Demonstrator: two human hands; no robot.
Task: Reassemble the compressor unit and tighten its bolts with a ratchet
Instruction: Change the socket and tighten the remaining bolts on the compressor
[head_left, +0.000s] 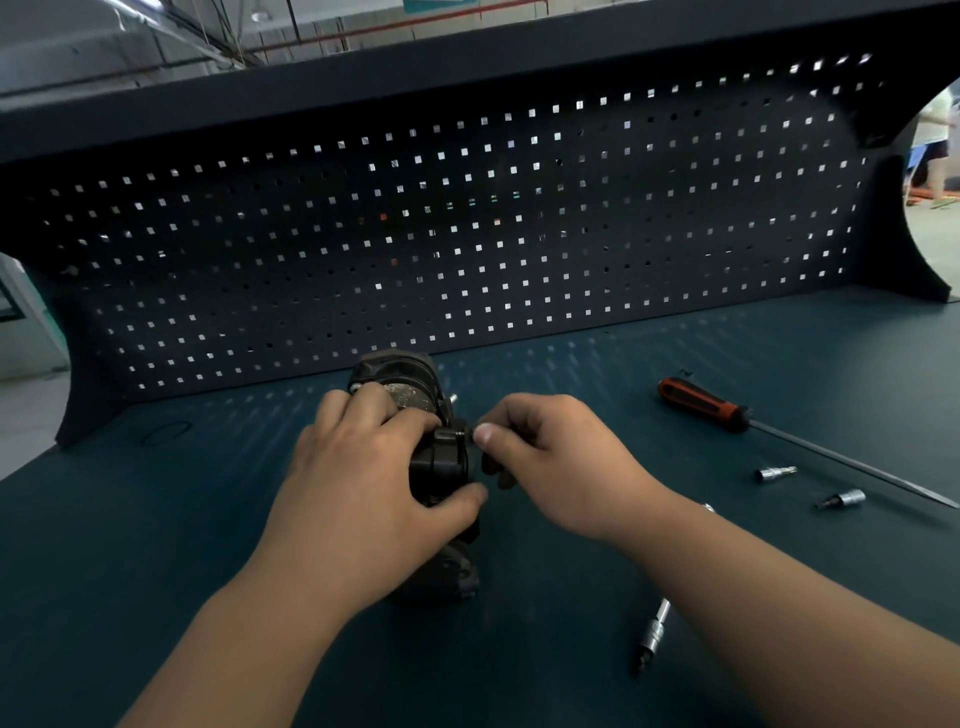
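Note:
A dark compressor unit (410, 382) lies on the green bench top (156, 519), its long axis running away from me toward the pegboard. My left hand (363, 467) grips it from the left, fingers over the top and thumb across the near end cover. My right hand (540, 452) sits at the unit's right side with thumb and fingers pinched on a small dark part, probably a bolt, at the housing's edge; the part itself is mostly hidden. A short metal stud (453, 398) sticks out of the unit's far right side.
Right of the hands lie an orange-and-black screwdriver (701, 404) with a long shaft, two small sockets (774, 473) (844, 499), and a socket extension bar (654, 636) near the front. A black O-ring (163, 433) lies at the left. A dark pegboard (467, 234) closes the back.

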